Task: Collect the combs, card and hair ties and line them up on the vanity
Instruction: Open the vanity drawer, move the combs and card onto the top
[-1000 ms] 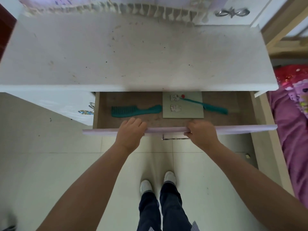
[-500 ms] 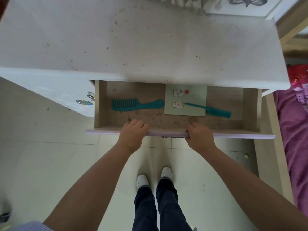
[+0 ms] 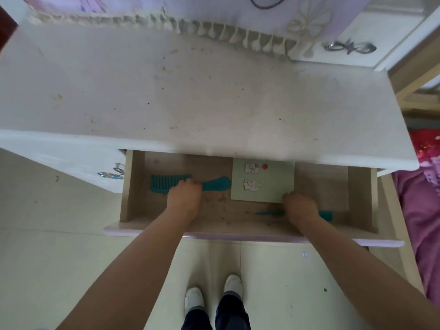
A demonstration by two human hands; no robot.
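Observation:
The drawer under the white vanity top stands pulled out. In its left half lies a teal wide-tooth comb; my left hand closes over its middle. A pale green card with two white hair ties and a red dot lies in the middle. My right hand rests at the card's front right corner, over a thin teal tail comb whose ends stick out on both sides. Whether the fingers grip that comb is hidden.
A fringed purple cloth hangs over the back of the vanity top. A cupboard door with a metal handle is at the back right. A pink bed cover lies on the right. My feet stand on pale floor tiles.
Both hands have left the drawer's front edge and reached inside, the left onto the wide comb, the right onto the tail comb. The tail comb has slid off the card toward the front.

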